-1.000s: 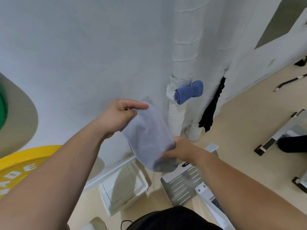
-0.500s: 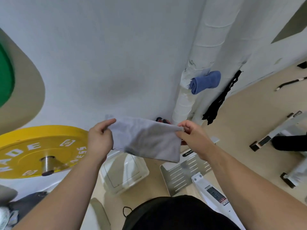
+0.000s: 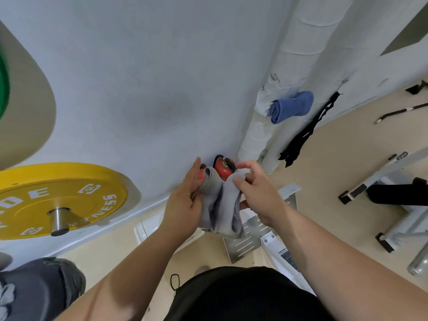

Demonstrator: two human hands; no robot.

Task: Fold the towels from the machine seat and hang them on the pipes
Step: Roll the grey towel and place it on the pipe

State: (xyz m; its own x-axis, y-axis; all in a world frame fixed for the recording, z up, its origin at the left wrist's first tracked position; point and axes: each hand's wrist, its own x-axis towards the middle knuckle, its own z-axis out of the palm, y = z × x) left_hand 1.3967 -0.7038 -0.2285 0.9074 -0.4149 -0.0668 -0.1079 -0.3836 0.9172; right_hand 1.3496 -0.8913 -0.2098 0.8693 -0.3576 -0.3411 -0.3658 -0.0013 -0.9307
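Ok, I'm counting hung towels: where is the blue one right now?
In the head view, the blue towel sits rolled against the white wrapped pipes at upper right, just left of a hanging black strap.

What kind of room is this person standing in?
Most likely a gym. A big yellow weight plate sits on a metal bar at the left, a white exercise-machine frame stands on the floor at the right, and a folded blue towel hangs on the wrapped pipes.

One head-worn wide-angle view, facing forward and down, near the wall (image 3: pixel 150 77) and floor (image 3: pixel 347 163)
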